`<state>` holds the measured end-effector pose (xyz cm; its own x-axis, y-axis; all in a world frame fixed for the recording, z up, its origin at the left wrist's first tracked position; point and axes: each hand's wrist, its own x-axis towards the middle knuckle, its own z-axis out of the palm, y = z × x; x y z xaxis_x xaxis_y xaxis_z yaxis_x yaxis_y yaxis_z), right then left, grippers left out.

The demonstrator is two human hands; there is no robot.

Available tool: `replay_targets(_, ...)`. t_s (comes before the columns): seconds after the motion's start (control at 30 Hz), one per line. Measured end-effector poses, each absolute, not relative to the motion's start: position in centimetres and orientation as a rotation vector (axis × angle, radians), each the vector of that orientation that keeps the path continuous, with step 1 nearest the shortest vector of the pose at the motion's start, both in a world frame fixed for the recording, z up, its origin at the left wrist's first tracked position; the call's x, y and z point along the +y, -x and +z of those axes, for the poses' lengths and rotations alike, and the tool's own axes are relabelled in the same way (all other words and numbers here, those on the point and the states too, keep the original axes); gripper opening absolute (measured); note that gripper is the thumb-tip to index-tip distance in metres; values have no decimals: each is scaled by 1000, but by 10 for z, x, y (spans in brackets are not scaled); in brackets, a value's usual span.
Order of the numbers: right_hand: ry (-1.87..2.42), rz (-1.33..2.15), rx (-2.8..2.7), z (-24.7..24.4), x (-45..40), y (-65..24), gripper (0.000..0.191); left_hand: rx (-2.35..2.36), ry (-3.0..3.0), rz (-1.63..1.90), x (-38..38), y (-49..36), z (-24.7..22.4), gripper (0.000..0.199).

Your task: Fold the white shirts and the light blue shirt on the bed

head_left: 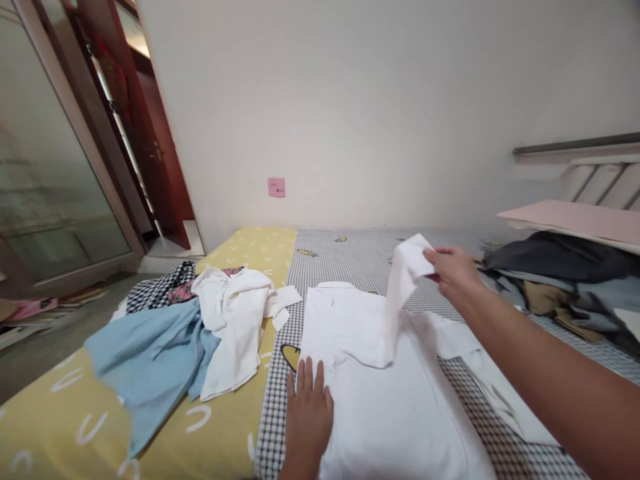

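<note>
Right hand has the cuff up in the air, left hand flat on the shirt!
Over on the left, a light blue garment (155, 353) lies beside a white garment (240, 320) on the yellow sheet (225, 427); then the left hand (309, 413), palm down, fingers slightly spread, at the near left edge of the white shirt (395, 413), spread on the checked sheet (280, 427); and here's the right hand (435, 260), pinching the white cuff (416, 253), raised above it; far right, dark clothes (555, 257) sit heaped.

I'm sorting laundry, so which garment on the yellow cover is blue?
The blue one, nearest the camera; the white shirt lies right of it.
</note>
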<state>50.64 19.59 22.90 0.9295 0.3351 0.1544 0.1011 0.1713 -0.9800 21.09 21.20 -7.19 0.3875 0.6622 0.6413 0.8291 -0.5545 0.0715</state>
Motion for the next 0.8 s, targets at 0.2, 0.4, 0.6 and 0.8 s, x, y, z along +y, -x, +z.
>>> replay_targets(0.2,1150,408,-366,255,283,-429,20,-1305,2370,-963,212,-210,-77,48)
replay_targets(0.4,930,666,-383,238,328,-372,25,-1302,2331,-973,213,-212,-82,51)
replay_targets(0.6,870,792,-470,210,336,-348,25,-1279,2284,-1114,225,-217,-105,55)
replay_targets(0.8,1157,731,-407,126,299,-384,33,-1277,2294,-1136,229,-218,-113,57)
